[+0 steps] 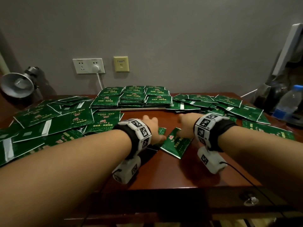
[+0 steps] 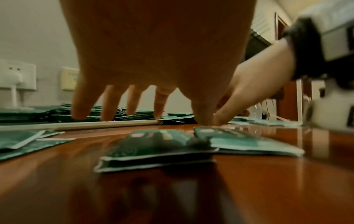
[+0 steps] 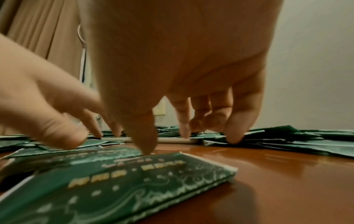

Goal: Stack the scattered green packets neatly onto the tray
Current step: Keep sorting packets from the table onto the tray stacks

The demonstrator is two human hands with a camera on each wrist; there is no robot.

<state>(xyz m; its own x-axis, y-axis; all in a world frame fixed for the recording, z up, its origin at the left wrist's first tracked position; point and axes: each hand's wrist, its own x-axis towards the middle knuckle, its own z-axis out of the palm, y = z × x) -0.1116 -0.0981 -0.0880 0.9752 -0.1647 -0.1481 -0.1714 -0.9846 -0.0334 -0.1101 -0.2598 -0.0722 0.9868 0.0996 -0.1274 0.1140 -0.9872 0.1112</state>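
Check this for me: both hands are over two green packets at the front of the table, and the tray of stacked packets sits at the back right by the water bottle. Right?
Not quite. The tray with its stacked packets sits at the back centre, below the wall sockets, not by the water bottle; the head view shows this. The rest holds: left hand and right hand are over the two green packets.

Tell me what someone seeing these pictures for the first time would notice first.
Most striking is the sea of green packets scattered across the dark red wooden table, with neat stacks already on the tray by the far wall. Near the middle, the left hand and right hand, wrists wrapped in black-and-white marker bands, reach down over two loose packets lying apart from the piles.
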